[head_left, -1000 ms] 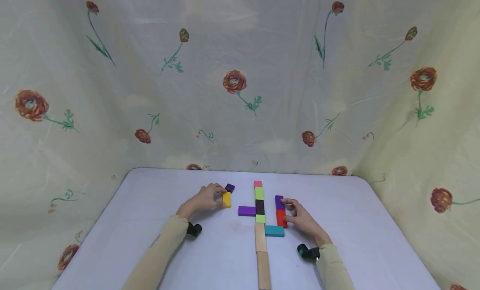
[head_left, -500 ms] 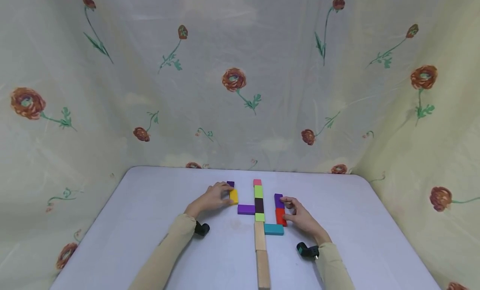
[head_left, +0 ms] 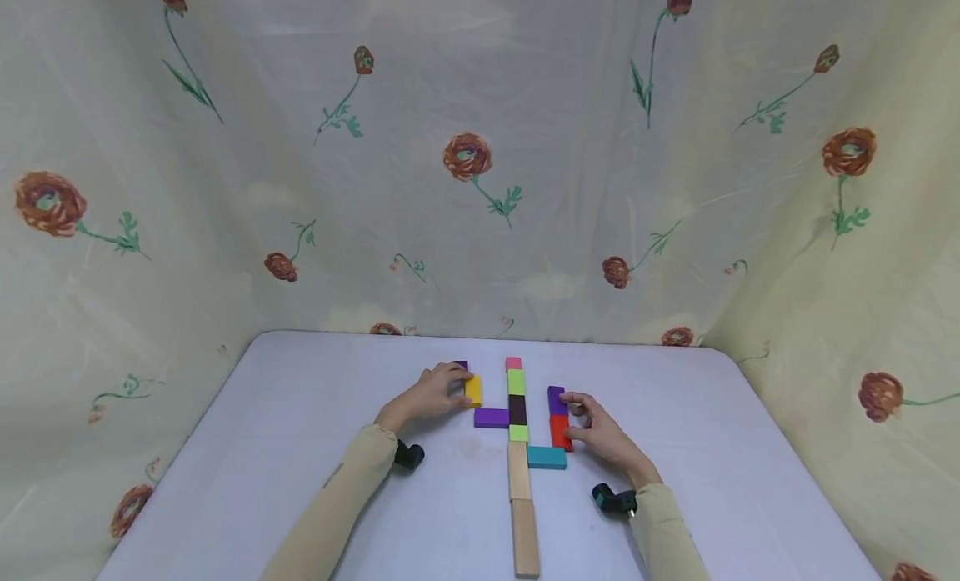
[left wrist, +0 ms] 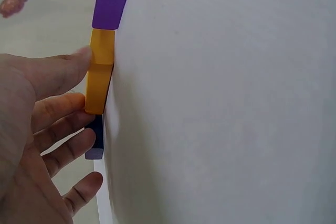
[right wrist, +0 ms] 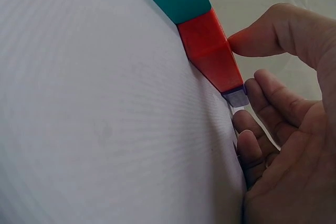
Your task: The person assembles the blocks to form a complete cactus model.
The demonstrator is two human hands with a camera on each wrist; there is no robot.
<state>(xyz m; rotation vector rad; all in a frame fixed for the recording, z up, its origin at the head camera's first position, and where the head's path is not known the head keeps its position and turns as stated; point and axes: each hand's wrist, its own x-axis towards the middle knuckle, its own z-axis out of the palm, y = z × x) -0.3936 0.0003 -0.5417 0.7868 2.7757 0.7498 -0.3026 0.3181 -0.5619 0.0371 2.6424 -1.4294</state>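
Note:
My left hand (head_left: 435,393) holds a yellow block (head_left: 473,391) between thumb and index finger. In the left wrist view, the thumb lies along the yellow block's side, and a dark purple block (left wrist: 95,136) sits at its far end, partly behind the fingers. A purple block (head_left: 491,418) lies crosswise at the yellow block's near end. My right hand (head_left: 609,438) has its thumb against a red block (head_left: 559,432) and its index fingertip at a purple block (head_left: 556,400) set end to end with it. Its other fingers are loosely bent beside them.
A central line of blocks runs toward me: pink (head_left: 513,363), light green (head_left: 516,382), dark brown (head_left: 517,410), light green (head_left: 518,433), then bare wooden blocks (head_left: 525,538). A teal block (head_left: 547,458) branches right. Flowered cloth (head_left: 480,256) stands behind the white table (head_left: 337,364).
My left hand has slid the yellow block right, up to the crosswise purple block. The dark purple block has turned straight behind it. My right hand has stayed in place.

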